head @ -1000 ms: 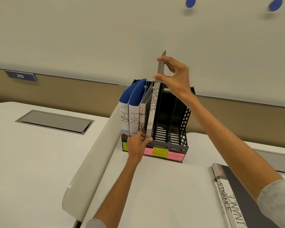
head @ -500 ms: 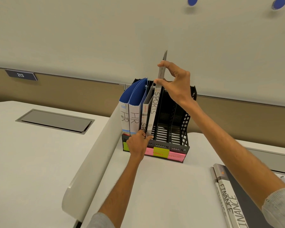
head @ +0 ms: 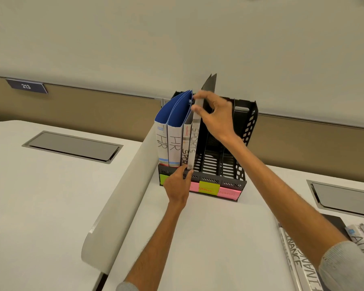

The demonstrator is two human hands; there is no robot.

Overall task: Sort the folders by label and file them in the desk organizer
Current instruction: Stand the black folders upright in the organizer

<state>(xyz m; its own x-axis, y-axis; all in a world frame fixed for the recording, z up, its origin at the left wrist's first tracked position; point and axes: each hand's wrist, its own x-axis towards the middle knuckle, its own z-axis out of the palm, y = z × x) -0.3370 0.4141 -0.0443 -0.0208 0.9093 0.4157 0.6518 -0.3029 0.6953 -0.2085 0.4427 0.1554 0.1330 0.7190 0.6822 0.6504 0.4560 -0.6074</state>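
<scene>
SPORTS folder (head: pixel 193 143): upright, second slot of organizer (head: pixel 249 128). We judge it light, thin, stiff-spined, flexible leaves. Hold: our right hand (head: pixel 218 117) pinches spine top; left hand (head: pixel 177 182) pinches its foot.

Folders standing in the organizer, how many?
4: first HR folder, second HR folder, first SPORTS folder, left to right, then second SPORTS folder in the right hand. None seem hidden.

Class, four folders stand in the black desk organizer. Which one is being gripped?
The rightmost grey folder labelled SPORTS: the right hand pinches its top, the left hand its bottom corner.
</scene>
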